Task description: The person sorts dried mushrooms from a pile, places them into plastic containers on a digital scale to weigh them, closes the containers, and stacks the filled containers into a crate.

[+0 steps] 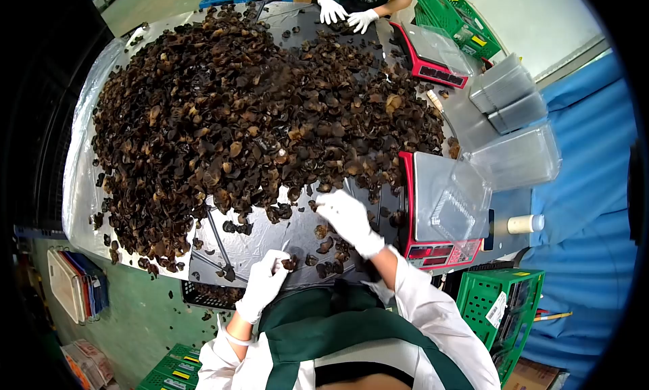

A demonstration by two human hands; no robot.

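A broad heap of dark brown wood ear mushrooms covers most of the foil-like table top. Low at the table's near edge, my left hand, in a white glove, pinches a small piece of wood ear mushroom. A thin pale tip sticks up by its fingers; what it is I cannot make out. My right hand, also gloved, is at the near edge of the heap. Its fingers are drawn together at a small dark mushroom piece. Several loose pieces lie between the two hands.
A red scale with a clear tray stands right of my right hand. Another scale and stacked clear boxes are beyond it. Across the table are a co-worker's gloved hands. Green crates stand at lower right.
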